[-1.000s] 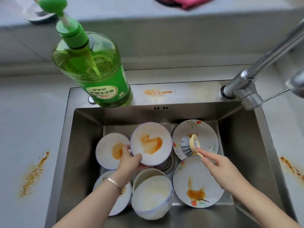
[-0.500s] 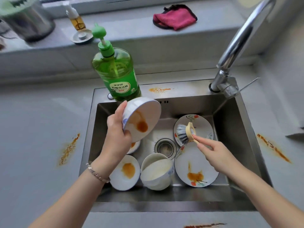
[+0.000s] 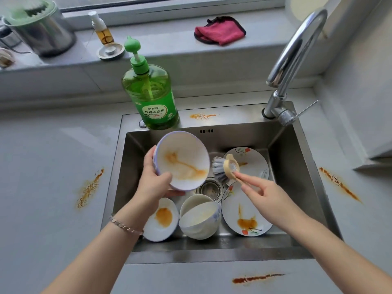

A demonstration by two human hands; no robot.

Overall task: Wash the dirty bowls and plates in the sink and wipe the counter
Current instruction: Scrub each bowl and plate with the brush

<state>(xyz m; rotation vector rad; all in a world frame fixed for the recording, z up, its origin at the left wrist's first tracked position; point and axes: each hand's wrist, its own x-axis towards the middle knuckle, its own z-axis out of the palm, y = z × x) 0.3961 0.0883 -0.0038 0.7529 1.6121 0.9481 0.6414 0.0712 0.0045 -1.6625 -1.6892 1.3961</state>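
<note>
Head view, orange-smeared white bowl [image 3: 182, 160], brush [image 3: 221, 169] beside

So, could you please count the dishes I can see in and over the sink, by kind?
Bowls: 3 (held bowl in the left hand, stained bowl, tipped bowl)
Flowered plates: 2 (near plate, far plate)
Total: 5 in view; the left hand could hide another.

You've got a sauce-smeared white bowl [image 3: 182, 160] tilted in your left hand [image 3: 154, 183] over the sink [image 3: 297, 170], dish brush [image 3: 222, 168] in right hand [image 3: 265, 194] beside it. Below: stained small bowl [image 3: 161, 219], nested bowls [image 3: 199, 219] tipped, two floral plates [image 3: 244, 209]. Surface [image 3: 42, 166] smeared orange.
</note>
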